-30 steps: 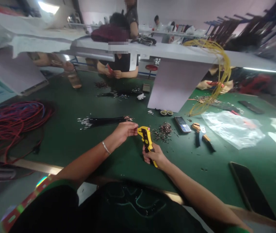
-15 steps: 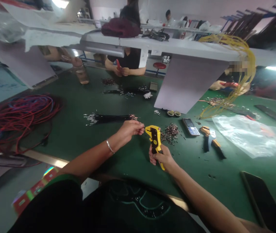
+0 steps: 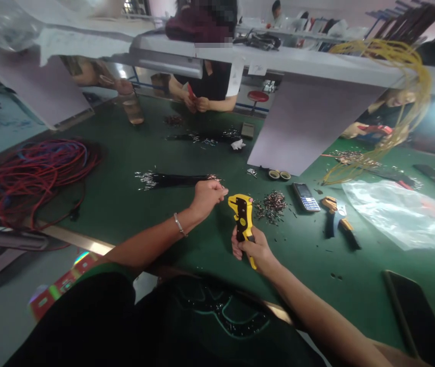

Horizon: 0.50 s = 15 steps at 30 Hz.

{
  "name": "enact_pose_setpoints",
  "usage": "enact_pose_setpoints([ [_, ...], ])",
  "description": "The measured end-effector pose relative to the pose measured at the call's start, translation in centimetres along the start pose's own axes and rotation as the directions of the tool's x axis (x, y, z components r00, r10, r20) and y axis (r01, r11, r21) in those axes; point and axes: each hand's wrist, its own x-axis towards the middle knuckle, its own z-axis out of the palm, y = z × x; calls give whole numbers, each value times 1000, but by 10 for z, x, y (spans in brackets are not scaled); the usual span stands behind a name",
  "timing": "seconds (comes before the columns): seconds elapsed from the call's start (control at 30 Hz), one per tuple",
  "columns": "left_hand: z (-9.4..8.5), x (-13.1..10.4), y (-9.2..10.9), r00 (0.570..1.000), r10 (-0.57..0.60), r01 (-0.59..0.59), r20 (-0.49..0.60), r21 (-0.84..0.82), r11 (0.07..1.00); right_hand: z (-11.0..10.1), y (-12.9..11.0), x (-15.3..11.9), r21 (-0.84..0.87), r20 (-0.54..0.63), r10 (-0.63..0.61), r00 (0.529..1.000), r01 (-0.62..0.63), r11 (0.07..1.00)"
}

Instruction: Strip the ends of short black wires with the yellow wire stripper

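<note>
My right hand [image 3: 251,247] is wrapped round the handles of a yellow and black hand tool [image 3: 243,216], its jaws pointing up and left. Just left of the jaws, my left hand [image 3: 208,198] is closed in a pinch; whatever lies between its fingertips is too small to make out. Behind that hand a bundle of black wires [image 3: 179,180] lies flat, with silvery ends at the left and coppery ends at the right. A heap of small metal pieces [image 3: 274,204] sits right of the tool.
Red and blue cable coils [image 3: 49,171] lie at left. On the right are a keypad phone [image 3: 306,197], an orange-handled tool [image 3: 340,221], a clear plastic bag [image 3: 397,214] and a dark smartphone [image 3: 416,311]. A white panel [image 3: 309,122] stands behind; people sit across the table.
The whole view has shifted slightly. My left hand has turned a little, with its knuckles higher and its fingertips still near the jaws. My right hand keeps its hold on the tool.
</note>
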Motion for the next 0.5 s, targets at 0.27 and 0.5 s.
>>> enact_pose_setpoints([
  [0.27,-1,3,-7,999,47,-46,-12,64,997,5,5,-4,-61,-13,-21,1000,20,998],
  [0.5,-2,3,-5,992,126,-116,-27,221,968,15,0,-7,-96,-43,-3,999,-1,995],
])
